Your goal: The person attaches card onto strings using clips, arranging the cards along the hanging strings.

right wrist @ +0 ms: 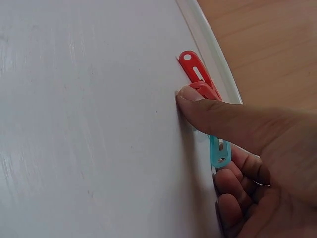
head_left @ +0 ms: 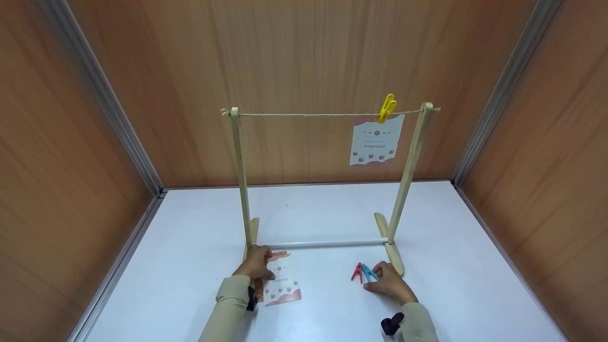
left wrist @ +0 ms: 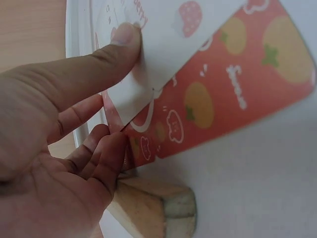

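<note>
My left hand [head_left: 257,263] pinches a white and pink strawberry card [head_left: 281,285] by its edge, thumb on top and fingers at the underside. Beneath that card a red card [left wrist: 218,84] with orange fruit prints shows in the left wrist view. On the right, my right hand [head_left: 387,283] has its thumb and fingers about a blue clothespin [head_left: 367,272], whose middle the thumb hides in the right wrist view. A red clothespin [head_left: 357,271] lies on the table right beside the blue one.
A wooden frame [head_left: 240,175] stands over the cards, with a string [head_left: 304,115] across its top and a white bar [head_left: 327,244] low down. A yellow clothespin [head_left: 387,108] holds another strawberry card [head_left: 377,140] on the string. Wooden walls [head_left: 304,57] enclose the white table [head_left: 190,228].
</note>
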`<state>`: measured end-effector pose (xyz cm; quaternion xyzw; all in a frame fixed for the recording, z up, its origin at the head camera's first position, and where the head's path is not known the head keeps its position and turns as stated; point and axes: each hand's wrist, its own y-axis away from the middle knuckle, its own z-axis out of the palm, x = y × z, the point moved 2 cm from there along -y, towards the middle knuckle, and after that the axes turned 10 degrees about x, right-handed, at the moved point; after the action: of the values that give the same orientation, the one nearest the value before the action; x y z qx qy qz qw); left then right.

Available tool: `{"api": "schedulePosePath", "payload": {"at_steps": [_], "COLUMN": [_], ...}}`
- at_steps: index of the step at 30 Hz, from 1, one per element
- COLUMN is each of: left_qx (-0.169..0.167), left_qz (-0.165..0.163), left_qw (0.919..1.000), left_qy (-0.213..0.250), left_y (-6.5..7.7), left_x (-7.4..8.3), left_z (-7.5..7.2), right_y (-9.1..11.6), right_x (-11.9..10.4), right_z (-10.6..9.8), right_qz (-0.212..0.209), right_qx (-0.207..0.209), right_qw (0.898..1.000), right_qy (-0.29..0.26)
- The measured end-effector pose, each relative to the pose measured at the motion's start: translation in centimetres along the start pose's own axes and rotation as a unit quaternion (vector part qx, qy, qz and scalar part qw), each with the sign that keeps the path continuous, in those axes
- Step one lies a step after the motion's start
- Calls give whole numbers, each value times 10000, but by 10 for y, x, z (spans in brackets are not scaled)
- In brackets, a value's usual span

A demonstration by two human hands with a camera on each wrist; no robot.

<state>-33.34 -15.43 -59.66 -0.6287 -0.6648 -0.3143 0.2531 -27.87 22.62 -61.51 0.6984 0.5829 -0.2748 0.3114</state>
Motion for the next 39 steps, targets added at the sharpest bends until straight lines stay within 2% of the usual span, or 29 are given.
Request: {"api": "schedulePosePath", "payload": {"at_steps": [8,15,22,31,39], "left_qx": [16,-45,-157,-126,-50], "left_qz": [217,583,437,253,376], "left_qw": [9994,9979,9989,9995,9988], "left_qy": [-273,-282,55,130,322], "left_y": [0,1,1,3,4], "left_x": [2,1,0,1,-2], "left_z": [-1,-3,-3,-3,-4], "right_y": [1,3,3,2,3], "right_x": [0,-1,-1,3,3], "right_z": [-1,-1,-2,-2,-5], "right_qz": [36,-95,57,409,631], "right_qx": [36,123,94,57,-14], "right_qw": [10000,9993,9995,9980,9971], "right_qy": [-59,-345,-294,-485,-422]}}
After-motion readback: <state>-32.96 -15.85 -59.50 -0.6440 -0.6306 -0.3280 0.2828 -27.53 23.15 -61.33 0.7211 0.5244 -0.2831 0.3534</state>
